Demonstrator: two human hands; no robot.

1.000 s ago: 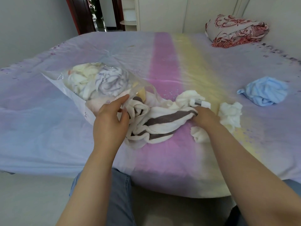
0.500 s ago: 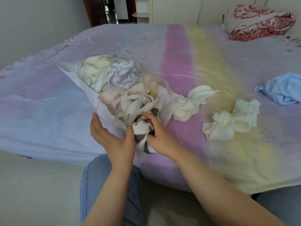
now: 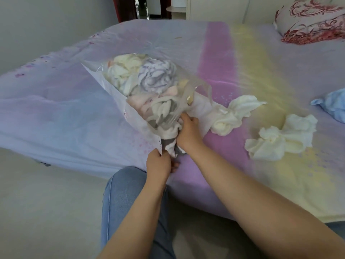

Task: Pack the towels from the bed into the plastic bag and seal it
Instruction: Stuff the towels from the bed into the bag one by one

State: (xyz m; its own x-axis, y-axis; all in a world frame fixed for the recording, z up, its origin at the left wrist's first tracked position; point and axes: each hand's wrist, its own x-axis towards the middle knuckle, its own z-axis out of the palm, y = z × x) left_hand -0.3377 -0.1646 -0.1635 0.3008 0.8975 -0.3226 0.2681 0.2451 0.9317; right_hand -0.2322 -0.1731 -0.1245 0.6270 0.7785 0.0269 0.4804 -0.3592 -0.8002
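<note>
The step in hand was stuffing the brown-striped towel (image 3: 169, 136) into the plastic bag (image 3: 149, 94), which lay on the bed (image 3: 56, 118). The left hand (image 3: 158, 163) pinched the bag's mouth edge; the right hand (image 3: 188, 131) gripped the towel, half inside. Next it likely needed pushing deeper. Cream towels (image 3: 280, 139) lay at three o'clock, unpacked.
</note>
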